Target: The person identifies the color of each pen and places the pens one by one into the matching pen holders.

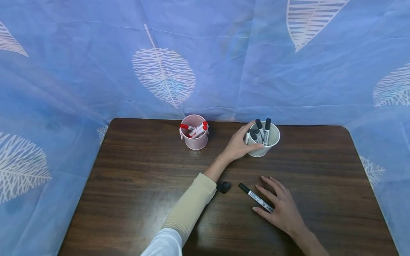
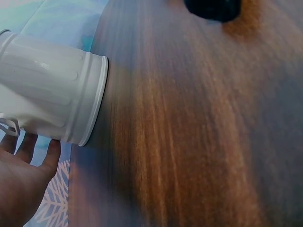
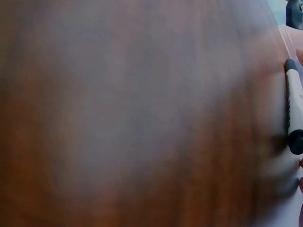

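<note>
A small white bucket (image 1: 273,137) stands at the back right of the table with several black-capped markers (image 1: 267,131) in it. My left hand (image 1: 238,144) grips its left side, thumb at the front rim; in the left wrist view the fingers (image 2: 29,151) lie against the bucket (image 2: 47,85). One black-capped marker (image 1: 257,199) lies slanted on the table nearer me. Over its lower end my right hand (image 1: 283,208) hovers with fingers spread and thumb apart. The right wrist view catches this marker (image 3: 294,99) only at its right edge.
A pink bucket (image 1: 196,144) holding several red-capped markers (image 1: 199,131) stands at the back left. The dark wooden table (image 1: 144,170) meets a blue leaf-patterned cloth (image 1: 224,71) behind it. A black wrist camera (image 1: 223,187) sits beside my left forearm.
</note>
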A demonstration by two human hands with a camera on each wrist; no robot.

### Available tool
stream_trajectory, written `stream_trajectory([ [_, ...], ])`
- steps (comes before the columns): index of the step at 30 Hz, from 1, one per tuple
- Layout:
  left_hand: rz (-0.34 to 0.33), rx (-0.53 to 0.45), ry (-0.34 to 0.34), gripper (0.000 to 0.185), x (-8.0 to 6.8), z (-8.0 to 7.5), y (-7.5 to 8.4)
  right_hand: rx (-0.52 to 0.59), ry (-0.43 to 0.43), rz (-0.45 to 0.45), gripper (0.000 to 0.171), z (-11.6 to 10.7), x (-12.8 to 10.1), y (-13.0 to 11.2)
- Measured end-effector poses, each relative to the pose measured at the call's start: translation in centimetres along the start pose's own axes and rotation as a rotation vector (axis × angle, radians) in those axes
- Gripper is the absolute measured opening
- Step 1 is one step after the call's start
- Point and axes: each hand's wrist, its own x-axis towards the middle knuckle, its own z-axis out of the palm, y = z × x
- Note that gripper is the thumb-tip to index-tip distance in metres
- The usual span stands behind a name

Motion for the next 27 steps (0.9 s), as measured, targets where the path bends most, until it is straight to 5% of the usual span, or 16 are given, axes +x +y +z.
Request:
stream_trajectory([
  [7,-0.014,0.005,0.005,0.087,-0.09,-0.07,-0.14,-0.019,0.037,-0.032,0.063,0.55,-0.95,0.04],
  [13,0.009,0.005,0.009,0.087,0.03,0.01,-0.26,0.076,0.097,0.007,0.045,0.77,-1.01,0.34],
  [21,0.007,0.007,0.02,0.087,0.12,0.18,-0.21,0.158,0.148,0.104,0.042,0.49,-0.59,0.43],
  [27,0.008,0.033,0.027,0.088,0.12,0.32,-0.1,0.182,0.21,0.079,0.044,0.24,-0.1,0.7],
])
